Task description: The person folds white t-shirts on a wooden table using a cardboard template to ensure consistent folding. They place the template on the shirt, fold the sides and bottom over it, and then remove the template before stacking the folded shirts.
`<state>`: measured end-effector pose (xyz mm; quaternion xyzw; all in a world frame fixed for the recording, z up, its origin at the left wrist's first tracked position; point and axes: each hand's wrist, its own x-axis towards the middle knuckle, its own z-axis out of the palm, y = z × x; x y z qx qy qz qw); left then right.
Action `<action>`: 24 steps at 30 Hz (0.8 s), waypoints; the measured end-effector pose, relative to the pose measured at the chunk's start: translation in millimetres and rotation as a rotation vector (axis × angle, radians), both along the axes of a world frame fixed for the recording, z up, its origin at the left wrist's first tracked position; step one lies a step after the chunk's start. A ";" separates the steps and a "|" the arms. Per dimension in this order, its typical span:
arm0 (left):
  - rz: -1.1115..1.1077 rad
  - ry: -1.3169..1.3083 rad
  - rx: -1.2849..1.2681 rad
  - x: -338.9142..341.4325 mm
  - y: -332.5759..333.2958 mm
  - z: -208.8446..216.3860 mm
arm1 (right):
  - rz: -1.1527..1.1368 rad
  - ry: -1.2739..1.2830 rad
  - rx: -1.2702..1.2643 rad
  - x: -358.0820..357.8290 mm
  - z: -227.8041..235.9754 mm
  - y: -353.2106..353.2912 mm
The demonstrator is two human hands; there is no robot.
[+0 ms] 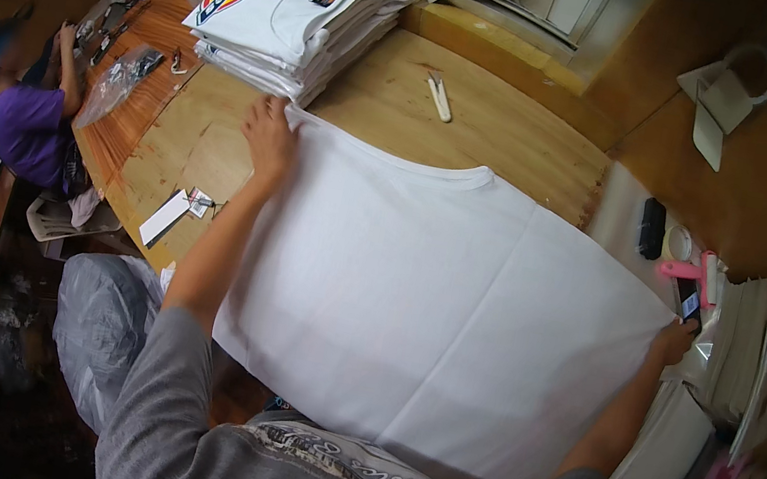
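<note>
A plain white T-shirt (pixel 397 282) is stretched wide between my hands, its collar (pixel 485 177) toward the far side. Its far part lies over the wooden table, and its near edge hangs close to my body. My left hand (pixel 271 137) is closed on the shirt's far left corner, beside a stack of folded white T-shirts (pixel 279 44). At the far right corner, my right hand (pixel 674 341) grips the fabric near a pink lint roller (pixel 693 271). A faint straight crease runs through the cloth.
Thread snips (pixel 438 99) lie on the wooden table (pixel 372 65) beyond the shirt. Tags (pixel 166 217) rest left of my forearm. A black case (pixel 651 229), a tape roll (pixel 678 242) and stacked white sheets (pixel 664 444) are at right. A person in purple (pixel 27 129) sits at left.
</note>
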<state>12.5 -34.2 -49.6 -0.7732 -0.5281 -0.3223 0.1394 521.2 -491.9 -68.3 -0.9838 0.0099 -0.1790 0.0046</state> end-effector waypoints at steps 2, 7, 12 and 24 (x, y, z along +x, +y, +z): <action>-0.369 -0.054 -0.322 0.7 -44.7 -17.0 | 0.103 -0.026 -0.030 -39.7 22.0 30.8; -0.399 0.325 -0.485 63.1 -109.5 -9.8 | 0.281 0.201 -0.174 -57.6 0.6 8.6; -0.430 0.295 -0.493 70.4 -95.6 -8.3 | 0.203 0.214 -0.160 -49.1 -2.1 17.7; 0.271 0.068 -0.280 -254.3 -102.0 -0.1 | 0.426 -0.007 0.037 -264.0 0.6 -110.4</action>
